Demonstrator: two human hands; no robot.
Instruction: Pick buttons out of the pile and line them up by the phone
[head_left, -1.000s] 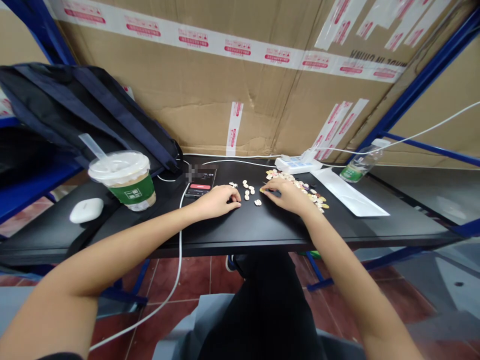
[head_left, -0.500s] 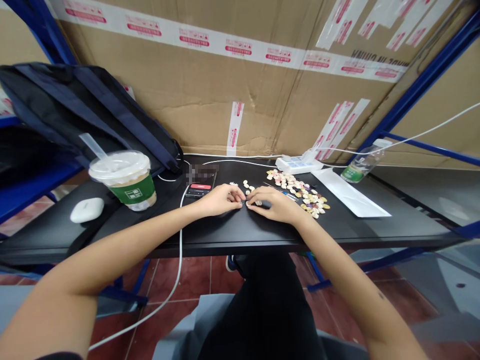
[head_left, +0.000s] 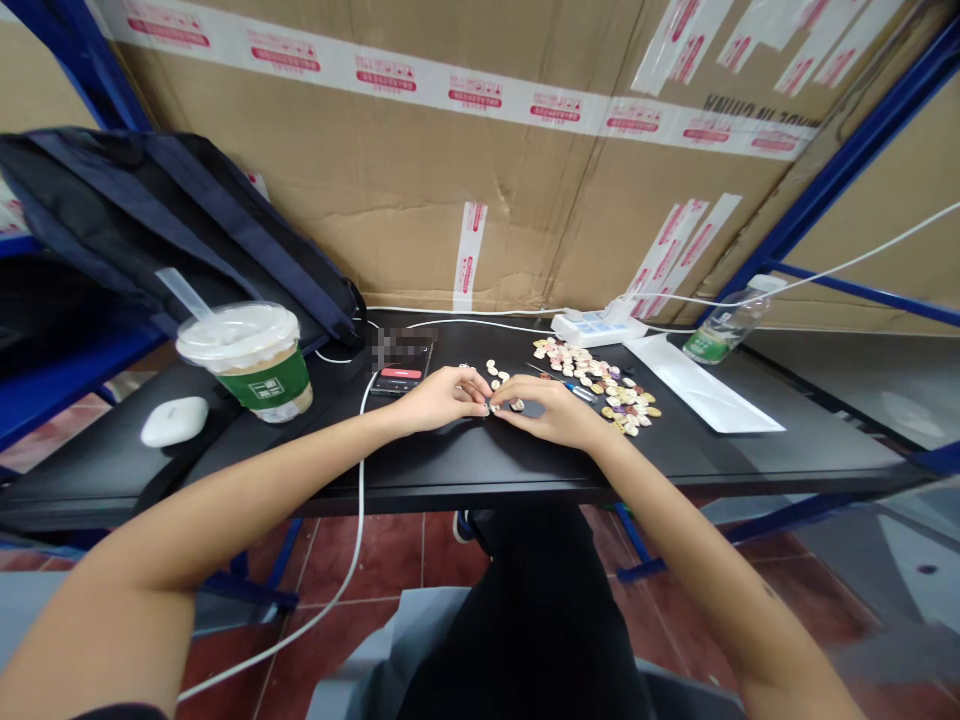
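Note:
My left hand (head_left: 448, 397) and my right hand (head_left: 553, 412) meet fingertip to fingertip, low over the front of the black table (head_left: 420, 450). Both are closed in a pinch at one spot; what lies between the fingertips is too small to make out. Beneath my right palm rests a small pale piece (head_left: 517, 405). A few cream pieces (head_left: 492, 368) lie just beyond the fingers. Past my right hand spreads a pile of small oval pieces (head_left: 596, 372), mostly cream, some pink, yellow or brown. A thin pointed tool with a blue part (head_left: 574, 388) lies beside the pile.
At left stand a lidded drink cup (head_left: 262, 365) with a straw, a white earphone case (head_left: 174, 422) and a dark backpack (head_left: 195, 220). A phone (head_left: 401, 375) lies near my left wrist. Rightward are a power strip (head_left: 600, 328), a white packet (head_left: 701, 385) and a bottle (head_left: 724, 325).
My fingertips have shifted slightly against each other at the same spot. The right fingers have lifted a little, showing more of the pointed tool. Everything else stays put.

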